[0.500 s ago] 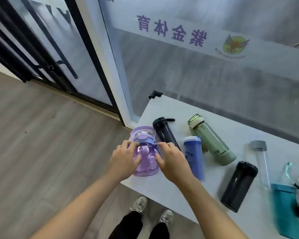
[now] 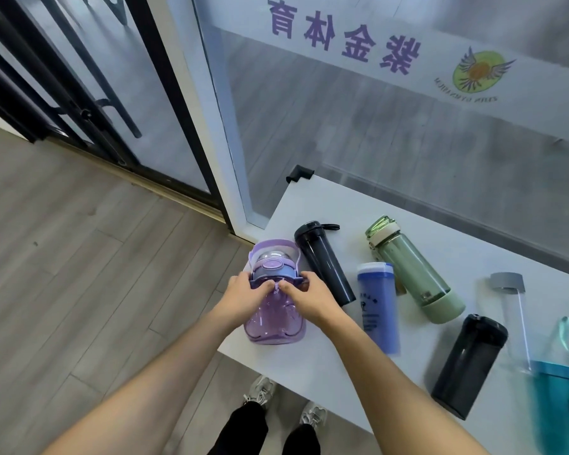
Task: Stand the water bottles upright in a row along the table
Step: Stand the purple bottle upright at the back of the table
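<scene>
A squat purple bottle [image 2: 275, 320] stands at the left end of the white table [image 2: 329, 369]. My left hand [image 2: 243, 295] and my right hand [image 2: 309, 297] both grip it just under its lid, fingertips meeting at the front. To its right lie a slim black bottle [image 2: 324, 262], a blue bottle [image 2: 378, 307], a green bottle [image 2: 414, 269], a wide black bottle [image 2: 468, 359], a clear bottle with a grey cap [image 2: 513, 310] and a teal bottle [image 2: 559, 395] cut off by the frame's right edge.
The table's left edge and front edge run close to the purple bottle, with wooden floor [image 2: 79, 290] below. A glass wall [image 2: 391, 126] with purple lettering stands behind the table. My shoes [image 2: 260, 389] show under the front edge.
Both hands have slid up from the purple bottle's body to its neck, fingertips closing together under the lid. The bottle stays at the same spot.
</scene>
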Available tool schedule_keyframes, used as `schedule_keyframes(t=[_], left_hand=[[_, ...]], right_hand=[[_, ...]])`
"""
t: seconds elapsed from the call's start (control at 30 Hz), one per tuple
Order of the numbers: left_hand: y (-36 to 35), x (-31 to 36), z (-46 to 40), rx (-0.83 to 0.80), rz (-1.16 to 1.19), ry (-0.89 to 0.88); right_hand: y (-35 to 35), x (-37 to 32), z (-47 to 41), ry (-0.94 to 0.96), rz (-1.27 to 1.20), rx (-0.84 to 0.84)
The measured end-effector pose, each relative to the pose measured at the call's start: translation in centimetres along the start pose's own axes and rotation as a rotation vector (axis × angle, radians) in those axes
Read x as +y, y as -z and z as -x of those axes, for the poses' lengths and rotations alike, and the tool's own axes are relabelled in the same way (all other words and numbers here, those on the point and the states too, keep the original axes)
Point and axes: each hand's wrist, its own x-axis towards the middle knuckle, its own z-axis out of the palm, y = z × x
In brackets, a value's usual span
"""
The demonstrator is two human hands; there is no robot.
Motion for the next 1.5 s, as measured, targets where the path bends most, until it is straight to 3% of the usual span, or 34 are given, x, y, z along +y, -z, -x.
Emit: schedule_keyframes(t=[0.4,0.67,0.87,1.13,1.33,1.5], left_hand=[[1.3,0.4,2.8,0.175,0.24,-0.252],[1.9,0.2,2.7,0.228,0.431,-0.263],[1.6,-0.7,3.3,0.32,0.334,-0.281],[1.3,-2.6,4.0,0.315,0.314,-0.253],[0.9,-2.7,4.7,0.137,0.448,-0.158],[2.1,-1.7,3.0,0.185,0.547,-0.16]], right_hand=[[0.0,-0.6,2.1,0.249,-0.303,0.066],[-0.2,-1.1,2.6,0.244,-0.59,0.217],[-0.3,-0.1,2.9,0.23,-0.537,0.274],[-0.3,0.5,3.9,0.207,-0.32,0.345],[-0.3,-0.7,5.4,0.15,-0.264,0.182],[-1.1,-3.2,3.8,0.157,-0.328,0.108]])
